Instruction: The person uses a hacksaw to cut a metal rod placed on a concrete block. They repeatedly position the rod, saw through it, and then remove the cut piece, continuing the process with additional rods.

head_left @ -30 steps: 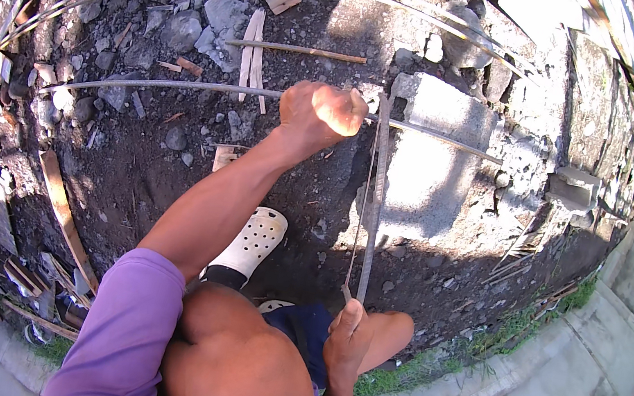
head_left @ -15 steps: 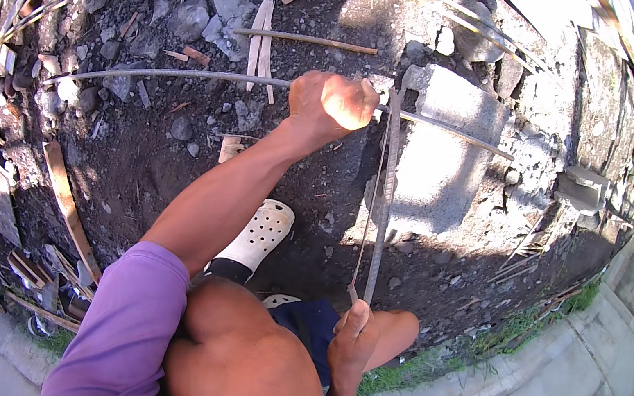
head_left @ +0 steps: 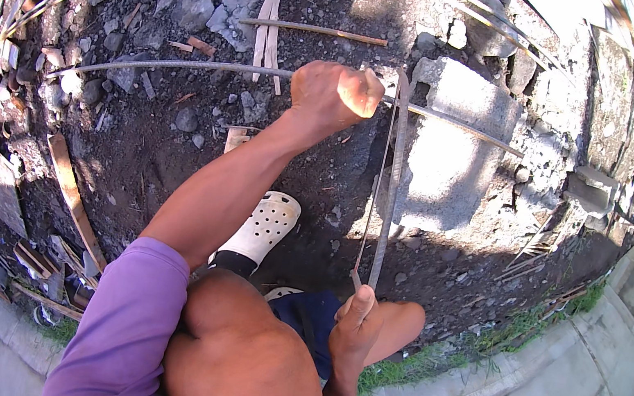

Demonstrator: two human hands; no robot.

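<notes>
The left hand (head_left: 333,97) is closed in a fist around a long steel bar (head_left: 189,66) laid across dark rubble; the right hand (head_left: 356,320) is wrapped around the near end of a hacksaw (head_left: 385,184), whose frame and blade are stretched away to the bar beside a concrete block (head_left: 458,146); a white clog (head_left: 263,227) is planted on the dirt below.

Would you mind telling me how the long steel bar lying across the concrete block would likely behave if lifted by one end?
The steel bar is long and thin, and already curves along its length, so it would probably sag and spring. It looks heavy for its thickness. Being round, it may roll on the concrete block unless the left hand steadies it.
</notes>
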